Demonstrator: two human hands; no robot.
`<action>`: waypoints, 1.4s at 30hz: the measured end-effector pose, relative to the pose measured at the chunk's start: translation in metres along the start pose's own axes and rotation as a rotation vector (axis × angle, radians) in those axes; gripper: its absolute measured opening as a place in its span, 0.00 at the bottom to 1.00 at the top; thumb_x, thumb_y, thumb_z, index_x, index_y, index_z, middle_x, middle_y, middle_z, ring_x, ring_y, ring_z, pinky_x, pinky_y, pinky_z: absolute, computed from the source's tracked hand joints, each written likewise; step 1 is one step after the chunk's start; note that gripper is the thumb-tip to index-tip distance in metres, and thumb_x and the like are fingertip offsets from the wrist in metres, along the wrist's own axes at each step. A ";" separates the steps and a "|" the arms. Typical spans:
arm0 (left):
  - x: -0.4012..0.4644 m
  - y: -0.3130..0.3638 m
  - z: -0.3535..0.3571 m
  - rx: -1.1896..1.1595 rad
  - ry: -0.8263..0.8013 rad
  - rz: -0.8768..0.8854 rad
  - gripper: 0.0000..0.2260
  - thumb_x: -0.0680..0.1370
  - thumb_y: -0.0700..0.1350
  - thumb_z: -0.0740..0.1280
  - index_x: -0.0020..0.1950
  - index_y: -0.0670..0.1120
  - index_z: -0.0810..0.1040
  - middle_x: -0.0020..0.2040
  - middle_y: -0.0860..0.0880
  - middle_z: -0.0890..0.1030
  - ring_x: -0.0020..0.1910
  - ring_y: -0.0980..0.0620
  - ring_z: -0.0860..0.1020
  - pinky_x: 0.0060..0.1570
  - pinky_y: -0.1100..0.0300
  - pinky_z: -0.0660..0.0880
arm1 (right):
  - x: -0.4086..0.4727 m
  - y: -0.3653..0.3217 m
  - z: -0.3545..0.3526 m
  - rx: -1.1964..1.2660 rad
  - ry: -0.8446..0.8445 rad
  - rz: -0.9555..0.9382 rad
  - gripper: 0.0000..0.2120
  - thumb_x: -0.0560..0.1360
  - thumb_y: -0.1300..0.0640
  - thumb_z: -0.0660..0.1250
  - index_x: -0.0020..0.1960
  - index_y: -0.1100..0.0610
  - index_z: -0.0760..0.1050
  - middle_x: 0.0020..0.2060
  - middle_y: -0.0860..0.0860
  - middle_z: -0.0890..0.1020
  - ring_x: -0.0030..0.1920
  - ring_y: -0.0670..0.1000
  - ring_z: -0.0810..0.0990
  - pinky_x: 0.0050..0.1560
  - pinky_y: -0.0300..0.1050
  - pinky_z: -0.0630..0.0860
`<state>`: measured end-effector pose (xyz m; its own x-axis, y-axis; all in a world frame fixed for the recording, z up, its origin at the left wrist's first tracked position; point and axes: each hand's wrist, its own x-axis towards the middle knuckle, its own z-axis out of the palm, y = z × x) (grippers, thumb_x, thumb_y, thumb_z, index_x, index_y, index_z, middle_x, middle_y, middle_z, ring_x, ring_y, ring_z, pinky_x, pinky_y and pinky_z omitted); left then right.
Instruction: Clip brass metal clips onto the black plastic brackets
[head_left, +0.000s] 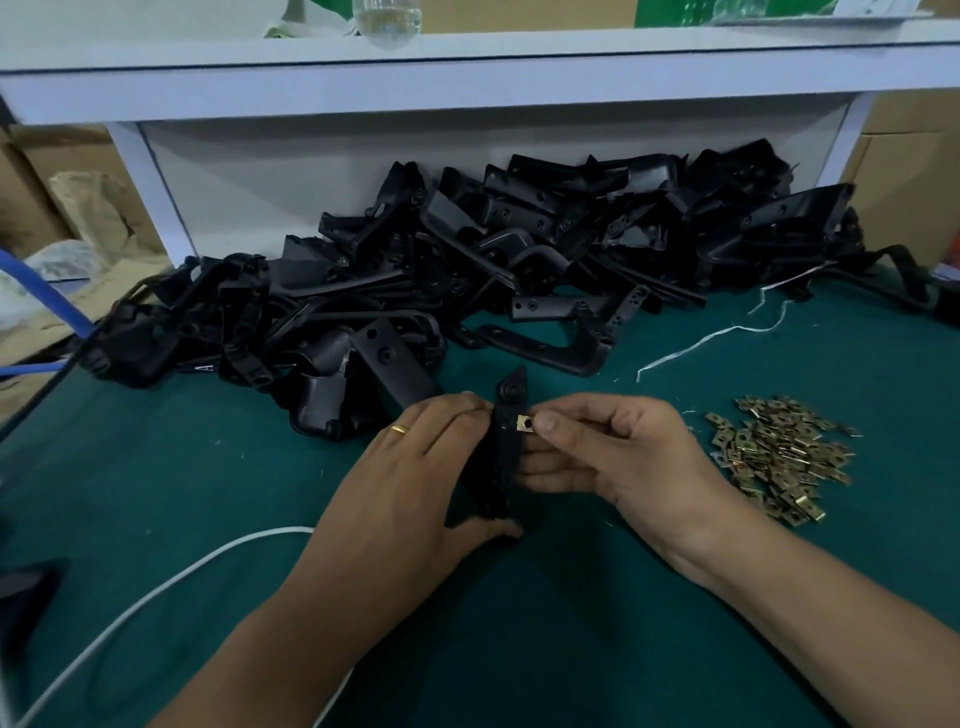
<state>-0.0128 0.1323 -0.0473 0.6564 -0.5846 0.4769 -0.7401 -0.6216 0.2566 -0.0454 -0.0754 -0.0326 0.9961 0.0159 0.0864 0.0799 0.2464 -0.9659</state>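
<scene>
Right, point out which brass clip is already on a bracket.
The brass clip at the right thumb tip, sitting on the black bracket held in both hands. All others lie loose in the clip pile on the green mat.

The left hand (415, 467) grips a black bracket (506, 447) while the right hand (618, 447) pinches a brass clip (525, 423) against it.

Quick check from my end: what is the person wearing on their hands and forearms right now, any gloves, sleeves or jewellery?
No gloves: both the left hand and the right hand are bare, and both forearms are bare as far as the picture's edge, with no sleeve in view. The only item worn is a thin gold-coloured ring on a left finger. No watch or wristband shows.
</scene>
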 end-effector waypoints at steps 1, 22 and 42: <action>-0.001 0.000 0.000 -0.051 -0.003 0.003 0.37 0.69 0.65 0.73 0.72 0.48 0.72 0.71 0.55 0.73 0.71 0.59 0.68 0.72 0.69 0.60 | -0.001 -0.002 -0.003 0.041 -0.043 0.020 0.09 0.72 0.58 0.74 0.50 0.59 0.88 0.47 0.63 0.87 0.45 0.58 0.89 0.45 0.48 0.85; -0.002 -0.002 0.008 -0.029 0.044 -0.133 0.39 0.71 0.75 0.61 0.69 0.47 0.74 0.65 0.56 0.73 0.63 0.52 0.73 0.63 0.45 0.76 | -0.073 0.003 -0.056 -1.686 0.374 -0.268 0.47 0.72 0.19 0.56 0.80 0.49 0.59 0.80 0.56 0.56 0.82 0.58 0.50 0.81 0.66 0.50; -0.002 -0.002 0.008 -0.037 -0.042 -0.140 0.37 0.71 0.74 0.63 0.69 0.49 0.74 0.65 0.58 0.73 0.63 0.54 0.74 0.65 0.49 0.74 | 0.003 -0.007 -0.099 -1.402 0.316 0.063 0.36 0.75 0.25 0.60 0.77 0.44 0.67 0.73 0.46 0.69 0.76 0.52 0.64 0.76 0.52 0.61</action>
<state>-0.0120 0.1305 -0.0558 0.7586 -0.5153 0.3988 -0.6452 -0.6793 0.3495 -0.0391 -0.1732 -0.0500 0.9508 -0.2666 0.1577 -0.1793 -0.8890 -0.4214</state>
